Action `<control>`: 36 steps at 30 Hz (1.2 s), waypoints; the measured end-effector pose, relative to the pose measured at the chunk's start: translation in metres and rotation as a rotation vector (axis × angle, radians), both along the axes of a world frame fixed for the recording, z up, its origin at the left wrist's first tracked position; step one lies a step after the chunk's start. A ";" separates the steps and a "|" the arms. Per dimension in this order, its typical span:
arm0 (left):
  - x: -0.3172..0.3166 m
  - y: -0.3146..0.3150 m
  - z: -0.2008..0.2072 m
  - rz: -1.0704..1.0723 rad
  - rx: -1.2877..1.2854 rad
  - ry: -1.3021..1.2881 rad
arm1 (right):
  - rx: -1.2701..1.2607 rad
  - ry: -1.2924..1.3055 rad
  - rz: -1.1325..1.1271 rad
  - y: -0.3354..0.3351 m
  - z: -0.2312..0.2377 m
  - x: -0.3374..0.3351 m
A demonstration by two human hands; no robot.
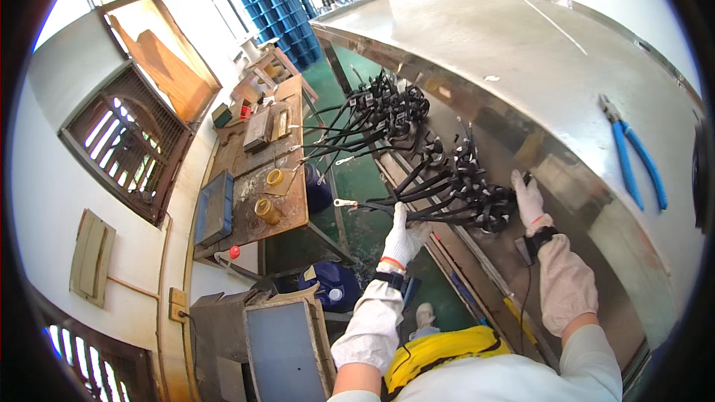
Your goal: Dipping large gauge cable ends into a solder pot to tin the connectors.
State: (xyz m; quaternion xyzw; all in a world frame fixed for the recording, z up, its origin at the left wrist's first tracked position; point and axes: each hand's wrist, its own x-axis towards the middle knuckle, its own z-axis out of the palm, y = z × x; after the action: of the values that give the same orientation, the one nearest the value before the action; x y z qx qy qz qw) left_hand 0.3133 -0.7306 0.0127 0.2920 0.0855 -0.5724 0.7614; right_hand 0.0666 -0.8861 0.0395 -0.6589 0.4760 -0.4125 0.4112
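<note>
My left hand (402, 242), in a white glove, is closed around a black cable (378, 207) at the left side of a pile. The cable's bare metal lug (345, 203) sticks out to the left. My right hand (529, 201), also gloved, is at the right end of the same pile of black cables (477, 193). Its fingers are closed at a small dark piece that I cannot make out. A second heap of black cables (391, 112) lies farther away on the metal shelf, several lugs hanging over its left edge.
Above the shelf is a steel tabletop (514, 37) with blue-handled pliers (633, 152). To the left stands a wooden workbench (287, 197) with a yellow jar (268, 211) and a blue crate (214, 208). A blue drum (331, 283) sits on the floor below; blue bins (279, 18) are stacked far back.
</note>
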 end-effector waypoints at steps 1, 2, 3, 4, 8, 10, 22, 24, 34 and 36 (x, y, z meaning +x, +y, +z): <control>0.005 0.008 0.004 -0.082 0.085 -0.001 | 0.027 -0.074 0.048 0.008 0.009 -0.002; 0.008 0.023 0.014 -0.090 0.099 0.005 | 0.123 0.096 -0.028 0.011 0.019 -0.007; 0.010 0.032 0.023 -0.205 0.086 -0.068 | 0.170 -0.004 0.016 0.009 0.015 -0.014; 0.017 0.037 0.026 -0.320 0.070 -0.139 | 0.217 -0.105 0.058 0.009 0.010 -0.020; 0.031 0.060 0.027 -0.621 -0.023 -0.505 | 0.320 0.486 0.140 0.030 0.054 -0.039; 0.019 0.056 0.060 -0.525 -0.054 -0.992 | 0.193 0.810 0.129 0.028 0.067 -0.048; 0.069 0.002 0.035 -0.482 -0.026 -2.826 | -0.251 0.830 0.401 0.031 0.116 0.026; 0.065 0.003 0.027 -0.526 -0.008 -2.778 | -0.441 0.906 0.470 0.038 0.096 0.031; 0.060 -0.001 -0.043 -0.527 0.216 -2.364 | -0.333 0.549 0.589 0.033 0.051 0.028; 0.062 -0.001 -0.026 -0.465 0.169 -2.498 | -0.358 0.549 0.590 0.034 0.051 0.026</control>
State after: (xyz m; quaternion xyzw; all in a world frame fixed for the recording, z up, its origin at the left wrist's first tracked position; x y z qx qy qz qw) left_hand 0.3758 -0.7311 -0.0131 0.6858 -0.7036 -0.0213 0.1849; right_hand 0.0929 -0.8521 0.0904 -0.9127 0.2799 -0.1631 0.2490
